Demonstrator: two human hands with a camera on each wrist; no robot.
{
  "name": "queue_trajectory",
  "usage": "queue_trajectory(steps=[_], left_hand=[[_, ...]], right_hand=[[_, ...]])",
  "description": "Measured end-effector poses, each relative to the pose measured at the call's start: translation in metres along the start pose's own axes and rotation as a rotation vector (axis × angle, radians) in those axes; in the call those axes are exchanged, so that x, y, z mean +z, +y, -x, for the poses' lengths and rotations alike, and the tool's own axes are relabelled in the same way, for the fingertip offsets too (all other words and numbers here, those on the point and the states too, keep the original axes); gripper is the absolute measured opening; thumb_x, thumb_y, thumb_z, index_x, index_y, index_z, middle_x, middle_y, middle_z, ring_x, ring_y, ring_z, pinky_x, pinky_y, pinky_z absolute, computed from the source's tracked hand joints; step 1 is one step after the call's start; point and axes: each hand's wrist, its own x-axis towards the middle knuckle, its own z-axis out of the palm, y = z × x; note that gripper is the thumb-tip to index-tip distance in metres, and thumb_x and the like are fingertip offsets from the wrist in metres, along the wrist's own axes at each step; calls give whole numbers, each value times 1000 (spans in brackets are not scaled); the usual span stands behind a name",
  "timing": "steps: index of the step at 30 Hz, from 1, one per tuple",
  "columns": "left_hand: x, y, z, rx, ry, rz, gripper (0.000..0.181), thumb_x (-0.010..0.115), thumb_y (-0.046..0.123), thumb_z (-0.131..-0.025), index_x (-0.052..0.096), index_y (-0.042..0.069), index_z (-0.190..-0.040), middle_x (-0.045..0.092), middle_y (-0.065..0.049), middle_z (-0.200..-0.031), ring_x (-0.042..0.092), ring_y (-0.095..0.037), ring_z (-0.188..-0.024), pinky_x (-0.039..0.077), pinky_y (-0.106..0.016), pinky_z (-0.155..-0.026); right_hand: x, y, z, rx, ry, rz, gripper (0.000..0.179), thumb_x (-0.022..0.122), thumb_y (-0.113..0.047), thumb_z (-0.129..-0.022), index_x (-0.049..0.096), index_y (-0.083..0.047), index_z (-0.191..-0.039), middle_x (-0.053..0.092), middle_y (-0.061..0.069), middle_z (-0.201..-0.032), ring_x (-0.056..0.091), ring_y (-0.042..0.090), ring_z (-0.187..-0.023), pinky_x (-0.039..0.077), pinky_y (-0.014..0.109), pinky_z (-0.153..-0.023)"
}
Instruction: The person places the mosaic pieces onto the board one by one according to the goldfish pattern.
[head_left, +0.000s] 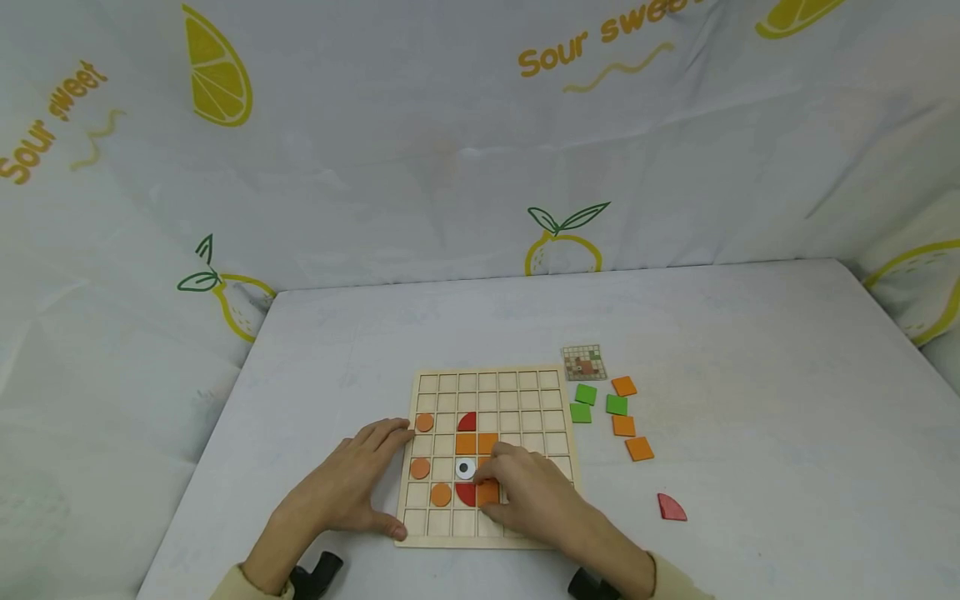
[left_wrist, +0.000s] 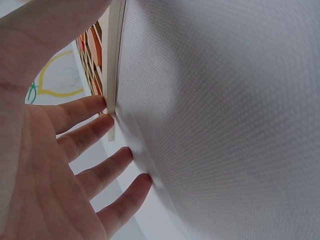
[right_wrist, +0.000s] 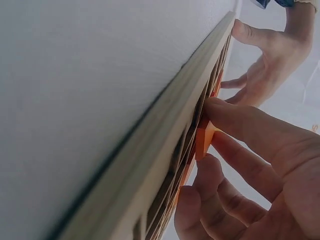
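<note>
A wooden grid board (head_left: 517,400) lies on the table with colored tiles in its cells. My left hand (head_left: 352,479) spreads along its left side, thumb at the near corner and fingertips at the edge. Over the lower middle of the board, my right hand (head_left: 536,492) pinches an orange square tile (right_wrist: 204,140), which sits tilted at a cell. Beside that tile are a red quarter-circle tile (head_left: 466,495) and a white round tile with a black dot (head_left: 465,468). Orange squares (head_left: 466,443), another red quarter-circle (head_left: 467,422) and orange discs (head_left: 441,495) fill other cells.
Right of the board lie green squares (head_left: 586,394), loose orange squares (head_left: 639,449) and a red quarter-circle piece (head_left: 672,507). A small pattern card (head_left: 584,363) rests by the board's far right corner. A white cloth with lemon prints (head_left: 420,167) hangs behind the table.
</note>
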Motion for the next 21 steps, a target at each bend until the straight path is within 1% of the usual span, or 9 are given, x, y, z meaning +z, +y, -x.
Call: queue_trajectory(steps=[6,11,17,21], left_hand=[[0,0,0,0,-2,1,121,90,70,-54,45,10,-149,44,-13,-157,42,-40,-145,47,-70,-102],[0,-1,0,-3,-1,2,121,89,70,-54,45,10,-149,44,-12,-157,42,-40,-145,47,-70,-101],[0,-1,0,7,2,-8,121,89,71,-54,45,10,-148,44,-13,-157,42,-40,-145,48,-68,-100],[0,0,0,-3,-6,-4,121,90,70,-54,45,10,-149,44,-13,-157,42,-39,-145,48,-68,-101]], right_hand=[[1,1,-1,9,-12,10,29,88,-7,-73,81,-8,-102,69,1,-91,53,4,-73,42,17,-59],[0,0,0,9,-14,13,29,88,-7,-74,81,-8,-103,69,0,-92,55,4,-73,42,17,-59],[-5,2,5,7,22,14,25,85,-7,-76,81,-9,-100,70,-2,-90,56,5,-73,44,18,-60],[-10,7,8,35,26,12,22,84,-9,-77,81,-10,-99,69,-3,-88,58,5,-75,44,18,-60]])
